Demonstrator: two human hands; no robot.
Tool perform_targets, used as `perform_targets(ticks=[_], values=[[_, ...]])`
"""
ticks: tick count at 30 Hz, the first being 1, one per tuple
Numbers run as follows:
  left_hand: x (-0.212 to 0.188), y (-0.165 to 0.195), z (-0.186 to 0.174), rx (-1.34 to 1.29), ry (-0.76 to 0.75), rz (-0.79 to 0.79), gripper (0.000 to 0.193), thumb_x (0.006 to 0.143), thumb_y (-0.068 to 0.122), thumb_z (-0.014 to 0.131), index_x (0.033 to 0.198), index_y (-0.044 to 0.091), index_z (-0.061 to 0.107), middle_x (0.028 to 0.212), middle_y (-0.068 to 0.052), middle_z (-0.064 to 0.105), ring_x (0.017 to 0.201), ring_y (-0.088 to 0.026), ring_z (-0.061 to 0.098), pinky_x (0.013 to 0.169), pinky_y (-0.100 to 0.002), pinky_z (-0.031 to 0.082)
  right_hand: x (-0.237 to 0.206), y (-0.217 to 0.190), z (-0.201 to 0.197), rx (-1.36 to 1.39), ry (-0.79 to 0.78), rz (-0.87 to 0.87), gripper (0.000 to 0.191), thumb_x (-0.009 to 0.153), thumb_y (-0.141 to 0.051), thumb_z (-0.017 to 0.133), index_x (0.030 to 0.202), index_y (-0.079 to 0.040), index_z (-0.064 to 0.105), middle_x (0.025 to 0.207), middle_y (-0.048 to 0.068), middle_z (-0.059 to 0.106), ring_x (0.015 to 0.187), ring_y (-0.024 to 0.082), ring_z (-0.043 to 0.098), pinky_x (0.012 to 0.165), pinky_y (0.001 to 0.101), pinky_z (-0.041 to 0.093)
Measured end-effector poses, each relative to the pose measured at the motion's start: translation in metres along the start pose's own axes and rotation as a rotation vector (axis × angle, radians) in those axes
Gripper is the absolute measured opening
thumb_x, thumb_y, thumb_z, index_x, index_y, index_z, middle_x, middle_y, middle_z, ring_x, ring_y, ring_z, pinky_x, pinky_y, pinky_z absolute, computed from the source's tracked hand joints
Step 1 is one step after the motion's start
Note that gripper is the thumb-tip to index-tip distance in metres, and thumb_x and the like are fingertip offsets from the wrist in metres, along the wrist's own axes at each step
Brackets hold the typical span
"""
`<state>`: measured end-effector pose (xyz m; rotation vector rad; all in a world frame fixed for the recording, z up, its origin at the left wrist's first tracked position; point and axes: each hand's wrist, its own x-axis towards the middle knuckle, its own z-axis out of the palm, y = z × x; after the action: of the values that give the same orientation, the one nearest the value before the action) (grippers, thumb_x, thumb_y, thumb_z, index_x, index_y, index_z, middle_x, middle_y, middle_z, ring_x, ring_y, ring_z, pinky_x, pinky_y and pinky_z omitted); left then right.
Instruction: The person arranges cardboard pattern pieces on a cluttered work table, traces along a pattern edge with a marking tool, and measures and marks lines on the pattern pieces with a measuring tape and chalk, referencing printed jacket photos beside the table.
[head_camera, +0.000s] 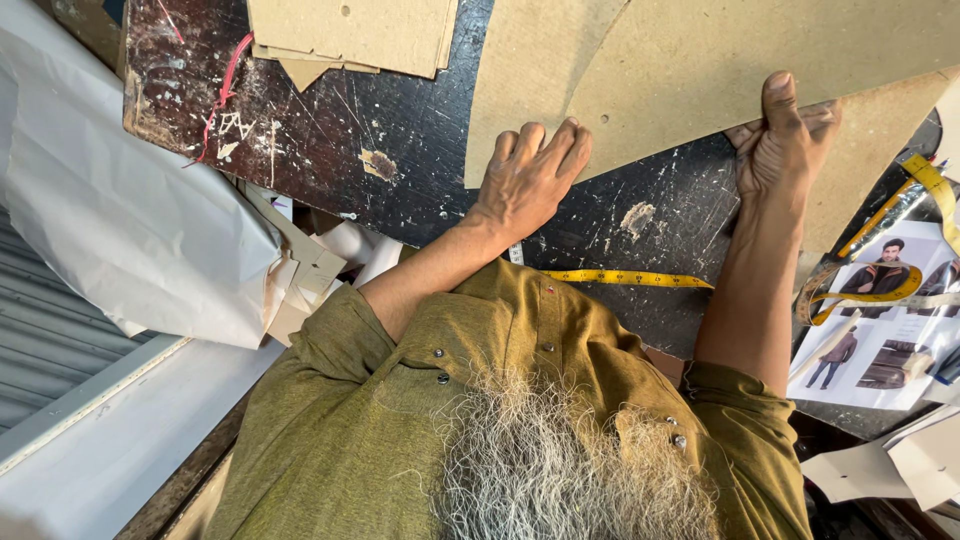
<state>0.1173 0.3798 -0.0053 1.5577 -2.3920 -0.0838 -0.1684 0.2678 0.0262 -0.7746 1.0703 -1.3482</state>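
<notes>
A large brown cardboard sheet (690, 70) with a curved edge lies over the far side of a dark, scratched worktable (330, 150). My left hand (528, 178) lies palm down with its fingertips pressing on the sheet's near edge. My right hand (785, 140) grips the same edge further right, thumb on top and fingers curled beneath. A yellow measuring tape (630, 278) runs along the table's near edge between my forearms and loops off to the right.
A stack of smaller cardboard pieces (350, 35) sits at the far side. White paper (120, 210) hangs at the left beside a red thread (225, 90). A printed sheet with clothing pictures (885, 345) and loose paper scraps (900, 465) lie at the right.
</notes>
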Motion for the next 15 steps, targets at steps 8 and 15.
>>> perform_targets(ticks=[8, 15], values=[[0.017, 0.007, -0.012, 0.102, 0.035, 0.003, 0.039, 0.097, 0.011, 0.061, 0.134, 0.001, 0.063, 0.119, -0.006, 0.058, 0.104, -0.019, 0.052, 0.081, -0.033, 0.049, 0.005, -0.003, 0.012, -0.118, 0.088, 0.020, 0.059, 0.094, -0.014, 0.087, 0.126, 0.012, 0.043, 0.096, 0.020, 0.068, 0.073, 0.029, 0.077, 0.067, 0.0410, 0.065], [0.025, 0.008, 0.003, 0.079, 0.052, 0.043, 0.030, 0.096, 0.009, 0.063, 0.124, -0.002, 0.066, 0.118, -0.012, 0.059, 0.108, -0.022, 0.057, 0.084, -0.032, 0.056, 0.015, 0.006, -0.003, -0.201, 0.199, 0.052, 0.076, 0.094, -0.013, 0.090, 0.135, 0.005, 0.027, 0.082, 0.017, 0.068, 0.053, 0.019, 0.065, 0.043, 0.0321, 0.057]])
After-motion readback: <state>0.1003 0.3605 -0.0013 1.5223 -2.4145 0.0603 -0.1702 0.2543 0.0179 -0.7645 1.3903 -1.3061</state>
